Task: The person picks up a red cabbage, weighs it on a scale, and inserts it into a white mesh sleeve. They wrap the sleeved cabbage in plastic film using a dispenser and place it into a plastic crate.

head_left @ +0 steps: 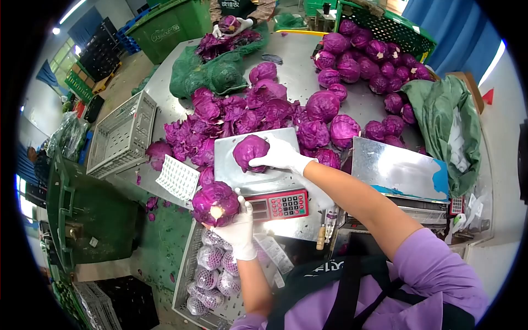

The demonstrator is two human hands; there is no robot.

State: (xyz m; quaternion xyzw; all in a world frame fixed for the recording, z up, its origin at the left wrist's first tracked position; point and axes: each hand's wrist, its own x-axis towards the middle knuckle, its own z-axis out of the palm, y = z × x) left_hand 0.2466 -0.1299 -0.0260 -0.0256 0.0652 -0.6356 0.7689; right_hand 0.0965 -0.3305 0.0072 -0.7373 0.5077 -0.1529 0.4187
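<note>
In the head view, my left hand (237, 228), in a white glove, holds a red cabbage (206, 198) with its pale cut stem facing me. It is raised above the crate at the near edge of the table. My right hand (283, 156), also gloved, has its fingers around a second red cabbage (250, 152) that rests on the metal plate of a weighing scale (231, 175). The scale's red keypad panel (289, 204) faces me. Left of the scale lies a white sheet of labels (177, 177). Loose purple leaves (236, 116) are heaped behind the scale.
Many red cabbages (349, 69) spill from a tipped green crate (385, 30). Below my left hand, a grey crate (187, 275) holds net-wrapped cabbages (208, 278). A knife with a wooden handle (320, 237) lies by the scale. Across the table, another person's gloved hands (234, 27) hold a cabbage.
</note>
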